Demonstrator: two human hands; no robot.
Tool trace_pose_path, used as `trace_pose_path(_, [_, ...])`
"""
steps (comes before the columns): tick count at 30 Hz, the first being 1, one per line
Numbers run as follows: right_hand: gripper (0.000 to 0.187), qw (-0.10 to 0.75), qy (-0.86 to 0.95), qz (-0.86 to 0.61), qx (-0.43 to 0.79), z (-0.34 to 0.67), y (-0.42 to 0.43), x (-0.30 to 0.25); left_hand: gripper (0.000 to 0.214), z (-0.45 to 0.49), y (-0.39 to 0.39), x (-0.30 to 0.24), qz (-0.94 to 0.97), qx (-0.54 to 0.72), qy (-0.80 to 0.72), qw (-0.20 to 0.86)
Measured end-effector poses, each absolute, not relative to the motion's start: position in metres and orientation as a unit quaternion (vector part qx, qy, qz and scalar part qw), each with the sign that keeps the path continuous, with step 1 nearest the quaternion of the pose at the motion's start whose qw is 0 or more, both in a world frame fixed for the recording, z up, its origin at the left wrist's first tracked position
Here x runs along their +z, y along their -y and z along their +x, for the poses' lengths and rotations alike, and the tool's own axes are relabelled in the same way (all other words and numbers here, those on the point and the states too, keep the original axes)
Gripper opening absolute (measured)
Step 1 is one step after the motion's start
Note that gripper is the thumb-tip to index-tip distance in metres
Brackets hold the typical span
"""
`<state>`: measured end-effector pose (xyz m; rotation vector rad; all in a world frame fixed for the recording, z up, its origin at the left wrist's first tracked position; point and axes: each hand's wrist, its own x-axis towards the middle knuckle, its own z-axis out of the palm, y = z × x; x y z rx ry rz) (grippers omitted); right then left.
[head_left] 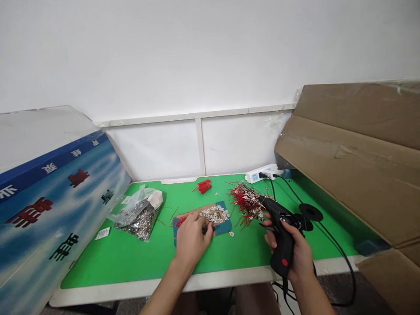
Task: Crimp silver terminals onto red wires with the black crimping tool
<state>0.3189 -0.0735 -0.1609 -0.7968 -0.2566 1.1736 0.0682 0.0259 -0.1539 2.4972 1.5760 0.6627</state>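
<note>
My right hand (302,253) is wrapped round the grip of a black soldering gun (284,247), with a finger near its trigger. The gun's metal tip points left, over a pile of red wires with small metal tabs (244,202). Over a blue-and-brown cardboard piece (225,228), my left hand (193,234) has its fingers pinched together; what they hold is hidden. Small silver metal tabs (215,213) lie on that cardboard beside the fingertips. Some red wires (180,220) lie at its left end, partly covered by my hand.
A plastic bag of metal parts (141,216) lies on the green tabletop (131,264) at left. A red wire bundle (204,186) and a white power strip (261,173) are at the back. Black cords and a spool (310,212) lie right. Cardboard panels (357,153) flank the table.
</note>
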Motion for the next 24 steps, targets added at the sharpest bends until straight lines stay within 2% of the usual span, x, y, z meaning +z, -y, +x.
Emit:
trace_pose_path(5, [0.039,0.752,0.111,-0.366,0.537,0.318,0.073,-0.158,0.022,0.066,-0.025,-0.155,0.819,0.201,-0.536,0.021])
trace_pose_path(13, [0.035,0.748,0.123,-0.362,0.542,0.319,0.075,-0.160,0.021,0.048,-0.026,-0.143,0.827,0.231,-0.508,0.066])
trace_pose_path(17, [0.034,0.744,0.127,-0.364,0.546,0.320,0.075,-0.161,0.026,0.024,-0.030,-0.137,0.818,0.197,-0.539,0.036])
trace_pose_path(24, [0.037,0.737,0.117,-0.376,0.549,0.321,0.073,-0.162,0.019,0.003,-0.031,-0.156,0.815,0.228,-0.531,0.032])
